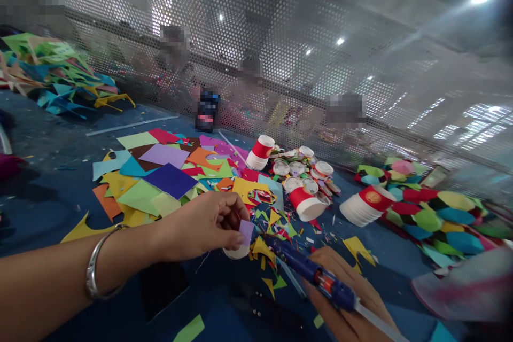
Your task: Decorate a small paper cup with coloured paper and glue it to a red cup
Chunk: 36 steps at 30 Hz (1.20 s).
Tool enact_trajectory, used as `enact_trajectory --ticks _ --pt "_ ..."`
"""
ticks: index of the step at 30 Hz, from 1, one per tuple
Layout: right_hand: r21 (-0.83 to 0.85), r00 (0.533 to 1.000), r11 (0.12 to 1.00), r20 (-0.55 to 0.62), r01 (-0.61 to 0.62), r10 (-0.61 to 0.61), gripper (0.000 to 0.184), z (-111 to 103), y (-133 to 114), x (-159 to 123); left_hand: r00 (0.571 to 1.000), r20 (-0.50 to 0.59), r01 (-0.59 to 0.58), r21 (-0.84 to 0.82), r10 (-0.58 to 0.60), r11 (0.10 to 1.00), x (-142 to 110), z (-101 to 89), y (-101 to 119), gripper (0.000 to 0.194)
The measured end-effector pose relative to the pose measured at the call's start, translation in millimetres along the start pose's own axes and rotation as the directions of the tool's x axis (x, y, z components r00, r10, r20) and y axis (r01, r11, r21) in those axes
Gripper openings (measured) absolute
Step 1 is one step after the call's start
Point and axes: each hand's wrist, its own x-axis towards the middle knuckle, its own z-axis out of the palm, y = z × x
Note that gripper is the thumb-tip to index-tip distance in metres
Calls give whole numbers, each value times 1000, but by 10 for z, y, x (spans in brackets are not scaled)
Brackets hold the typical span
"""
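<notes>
Between the thumb and fingers of my left hand [206,224] is a small piece of purple paper [246,232]. Just under it shows a round white piece [237,252], partly covered by the hand; whether the fingers also grip this is hard to tell. My right hand [352,294] is wrapped around a blue hot glue gun [298,259], whose nozzle points left toward the purple paper. A translucent glue stick [379,320] sticks out of its rear. Colourful paper scraps [262,250] lie around the nozzle.
Coloured paper sheets [170,180] spread beyond my left hand. Paper cups [306,203] and stacked cups [366,206] lie farther right, near round paper pieces [444,208]. A phone [207,111] leans against the perforated metal screen [256,21]. More cut paper [52,67] is heaped at far left.
</notes>
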Motion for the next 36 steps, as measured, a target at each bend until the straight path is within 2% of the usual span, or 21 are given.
enact_trajectory --ticks 3,8,12,16,19,24,27,28,30,33,36 --pt "-30 996 999 -80 -41 39 22 2 162 -77 999 -31 25 -76 -27 997 27 -43 -36 32" --pt "-142 993 982 -11 -121 121 20 -76 607 -252 992 -122 -20 -74 11 997 49 -87 7 34" --pt "-227 987 961 -29 -161 158 18 -112 847 -188 985 -173 -32 -41 24 999 45 -103 66 31" --pt "-324 994 941 26 -94 109 23 -12 1043 -49 976 -210 -70 -9 66 998 62 -170 66 29" --pt "-321 990 947 131 -11 56 29 58 1181 -17 967 -238 -87 1 84 996 68 -232 74 28" --pt "-268 981 963 190 16 36 38 -76 1284 -48 952 -297 -88 -20 78 996 79 -280 119 30" --pt "-210 991 978 137 23 6 35 -230 1006 106 946 -311 -118 -64 93 991 104 -295 109 31" --pt "-182 995 982 97 47 -30 31 -259 832 205 943 -317 -127 -74 97 989 112 -301 97 31" --pt "-96 984 990 158 101 -85 25 -254 406 460 935 -339 -135 -77 101 988 123 -313 69 29" --pt "61 927 964 265 257 -264 23 -86 -231 892 912 -392 -148 -37 122 988 129 -333 36 29" --pt "96 865 930 344 355 -366 19 162 -638 1245 889 -441 -134 14 126 991 134 -356 27 29"
